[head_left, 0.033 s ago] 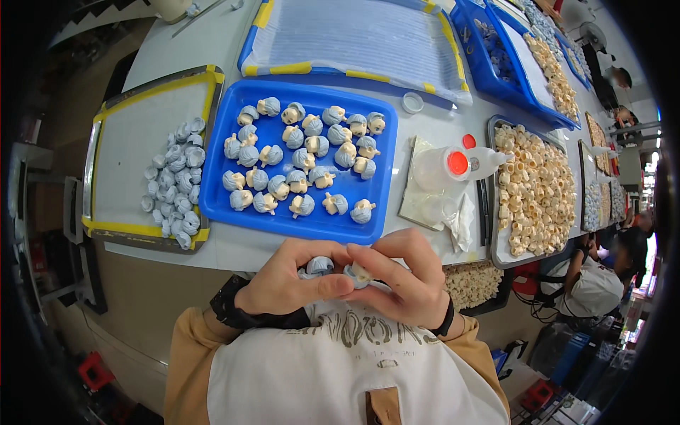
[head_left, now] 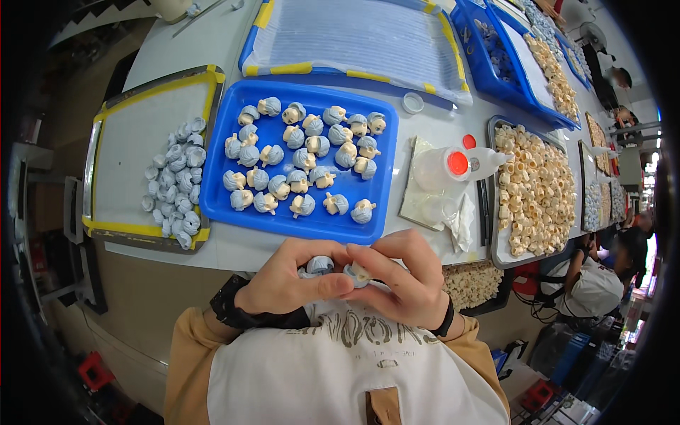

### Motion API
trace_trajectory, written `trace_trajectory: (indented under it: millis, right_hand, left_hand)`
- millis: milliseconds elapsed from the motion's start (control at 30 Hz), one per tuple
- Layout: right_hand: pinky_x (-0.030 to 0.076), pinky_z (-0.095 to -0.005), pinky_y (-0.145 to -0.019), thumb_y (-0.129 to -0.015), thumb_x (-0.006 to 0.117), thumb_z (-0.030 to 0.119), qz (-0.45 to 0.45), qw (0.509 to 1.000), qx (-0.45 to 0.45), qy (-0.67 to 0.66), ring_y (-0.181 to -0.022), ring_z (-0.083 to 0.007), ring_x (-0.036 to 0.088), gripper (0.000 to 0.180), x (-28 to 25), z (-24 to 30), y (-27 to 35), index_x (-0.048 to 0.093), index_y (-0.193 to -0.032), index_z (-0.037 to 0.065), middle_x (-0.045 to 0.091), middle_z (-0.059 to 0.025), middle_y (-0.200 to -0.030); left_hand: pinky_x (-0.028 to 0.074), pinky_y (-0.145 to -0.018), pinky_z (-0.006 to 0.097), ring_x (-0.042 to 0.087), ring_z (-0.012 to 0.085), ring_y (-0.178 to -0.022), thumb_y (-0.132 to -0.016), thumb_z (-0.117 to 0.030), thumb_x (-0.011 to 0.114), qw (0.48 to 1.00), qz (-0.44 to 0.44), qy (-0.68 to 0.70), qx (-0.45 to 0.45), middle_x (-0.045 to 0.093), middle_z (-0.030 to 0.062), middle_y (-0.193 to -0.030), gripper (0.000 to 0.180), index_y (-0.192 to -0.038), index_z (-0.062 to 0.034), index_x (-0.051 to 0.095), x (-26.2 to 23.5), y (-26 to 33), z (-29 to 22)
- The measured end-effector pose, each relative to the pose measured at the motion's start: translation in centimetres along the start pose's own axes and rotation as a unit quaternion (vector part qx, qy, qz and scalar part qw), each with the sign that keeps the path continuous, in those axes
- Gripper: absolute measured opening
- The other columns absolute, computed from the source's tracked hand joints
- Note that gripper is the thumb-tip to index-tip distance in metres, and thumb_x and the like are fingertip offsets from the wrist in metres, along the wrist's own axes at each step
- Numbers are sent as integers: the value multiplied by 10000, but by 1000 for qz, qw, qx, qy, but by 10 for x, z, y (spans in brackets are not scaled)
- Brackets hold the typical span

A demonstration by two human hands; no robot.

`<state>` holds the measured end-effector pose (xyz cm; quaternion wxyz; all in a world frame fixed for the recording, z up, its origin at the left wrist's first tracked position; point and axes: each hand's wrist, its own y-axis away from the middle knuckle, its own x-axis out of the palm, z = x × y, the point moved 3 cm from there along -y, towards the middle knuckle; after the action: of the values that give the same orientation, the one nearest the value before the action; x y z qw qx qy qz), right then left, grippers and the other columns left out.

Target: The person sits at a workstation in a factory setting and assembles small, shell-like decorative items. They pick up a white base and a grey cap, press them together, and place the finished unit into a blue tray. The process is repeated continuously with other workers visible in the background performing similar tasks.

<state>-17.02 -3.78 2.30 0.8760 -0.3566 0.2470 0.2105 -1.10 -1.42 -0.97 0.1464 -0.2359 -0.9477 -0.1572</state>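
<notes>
My left hand [head_left: 287, 283] and my right hand [head_left: 407, 280] meet close to my chest, just in front of the table's near edge. Between the left fingers sits a small pale blue cap piece [head_left: 319, 264]. The right fingers pinch a small pale blue and cream piece [head_left: 356, 273], which touches the left thumb. Just beyond my hands a blue tray [head_left: 219, 205] holds several assembled blue and cream pieces [head_left: 304, 159] in loose rows.
A metal tray edged in yellow tape [head_left: 127, 142] at the left holds several loose blue caps [head_left: 177, 184]. A clear bottle with a red cap [head_left: 453, 164] lies right of the blue tray. Cream parts [head_left: 535, 191] fill a tray at right. Another person [head_left: 595, 283] sits further right.
</notes>
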Motion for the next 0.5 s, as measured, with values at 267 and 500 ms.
trace_trajectory:
  millis: [267,500]
  right_hand:
    - [365,-312,-529,-637,736,264,3,998,-33,52,-606,-201,513,393,-7,-2,2,639,-921,10,563,-45,-761]
    - [392,-339,-611,-625,718,59,30,992,70,100,-723,-237,511,471,0,-21,3,572,-1072,33,564,-76,-880]
  left_hand:
    - [388,-579,199,499,58,-685,-851,-287,627,999,-22,-22,43,575,18,-769,295,-947,-9,607,1,-2,2]
    - [296,-353,197,429,95,-496,-905,-295,524,949,-61,275,145,491,68,-669,255,-833,-53,489,-24,2,4]
